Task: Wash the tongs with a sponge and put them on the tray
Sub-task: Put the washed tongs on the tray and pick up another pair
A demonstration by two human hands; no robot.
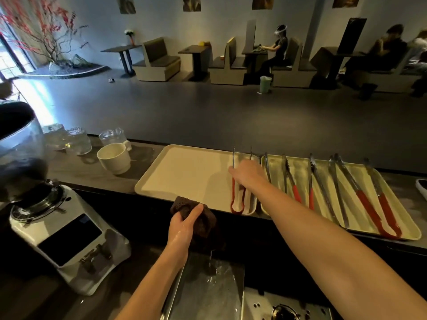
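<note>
One pair of metal tongs with a red handle (233,199) lies at the right end of the cream tray (184,174) on the counter. My right hand (248,175) rests over the middle of those tongs, fingers spread and touching them. A second tray (298,167) to the right holds several more red-handled tongs (367,204). My left hand (184,224) grips a dark brown sponge (201,215) above the steel sink (208,289), and water drips from it.
A white cup (114,161) and clear glasses (69,139) stand left of the cream tray. A white blender base (64,236) sits at the lower left. Beyond the counter are dining booths with seated people.
</note>
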